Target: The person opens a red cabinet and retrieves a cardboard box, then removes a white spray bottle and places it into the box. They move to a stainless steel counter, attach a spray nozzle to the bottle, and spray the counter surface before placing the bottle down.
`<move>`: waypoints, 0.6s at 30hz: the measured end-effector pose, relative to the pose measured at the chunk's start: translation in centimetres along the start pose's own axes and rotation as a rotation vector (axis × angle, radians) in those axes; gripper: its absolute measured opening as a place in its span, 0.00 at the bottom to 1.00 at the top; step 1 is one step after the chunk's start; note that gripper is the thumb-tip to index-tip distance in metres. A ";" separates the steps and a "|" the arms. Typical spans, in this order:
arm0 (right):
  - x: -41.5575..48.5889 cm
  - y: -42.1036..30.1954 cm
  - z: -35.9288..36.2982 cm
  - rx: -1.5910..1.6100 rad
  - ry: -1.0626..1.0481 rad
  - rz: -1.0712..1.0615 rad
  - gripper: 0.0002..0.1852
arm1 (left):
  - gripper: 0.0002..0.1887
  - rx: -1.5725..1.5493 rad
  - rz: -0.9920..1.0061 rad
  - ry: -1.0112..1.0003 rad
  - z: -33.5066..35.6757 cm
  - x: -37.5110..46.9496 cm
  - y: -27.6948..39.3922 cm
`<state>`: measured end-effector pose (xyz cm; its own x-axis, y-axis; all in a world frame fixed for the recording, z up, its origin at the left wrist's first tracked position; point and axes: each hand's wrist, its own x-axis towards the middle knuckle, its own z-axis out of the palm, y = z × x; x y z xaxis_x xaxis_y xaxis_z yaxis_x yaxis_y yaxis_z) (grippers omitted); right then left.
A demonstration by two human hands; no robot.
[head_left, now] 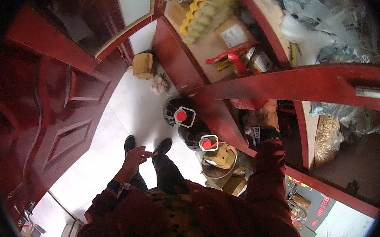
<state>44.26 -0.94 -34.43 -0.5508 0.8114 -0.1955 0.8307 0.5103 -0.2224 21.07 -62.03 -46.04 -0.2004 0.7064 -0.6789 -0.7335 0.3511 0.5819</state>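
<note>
My left hand (136,159) hangs above the white floor in front of my shoes, fingers partly spread, with nothing in it. My right arm reaches into a lower compartment of the dark red wooden cabinet (240,87). There my right hand (270,114) is in shadow and blurred, so its grip is unclear. A red box (250,104) lies just beyond it. Left of that arm, two large dark jugs with red caps, one farther off (169,112) and one nearer (191,136), stand on the floor against the cabinet. White handles ring their necks.
A bucket (215,173) holds a cardboard box (224,156). Another cardboard box (142,66) and a clear bag (160,83) sit farther along the floor. Upper shelves carry plastic bags (322,20) and a red-handled item (235,60). A bag of pale pieces (326,138) lies right. A red panelled door (54,111) stands left.
</note>
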 end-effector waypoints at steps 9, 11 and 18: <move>-1.5 0.7 2.4 0.013 0.043 0.035 0.32 | 0.20 -0.200 -0.165 0.129 -2.7 0.6 -4.8; -3.5 1.0 2.8 0.030 0.053 0.053 0.32 | 0.20 -0.247 -0.185 0.097 -3.6 0.3 -5.7; -6.1 1.4 3.6 0.039 0.066 0.095 0.33 | 0.21 -0.165 -0.204 0.142 -8.9 -0.7 -9.6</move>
<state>48.51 -6.18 -37.04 -0.4619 0.8733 -0.1546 0.8746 0.4196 -0.2429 22.48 -71.32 -55.12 -0.1177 0.5346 -0.8369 -0.8616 0.3641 0.3538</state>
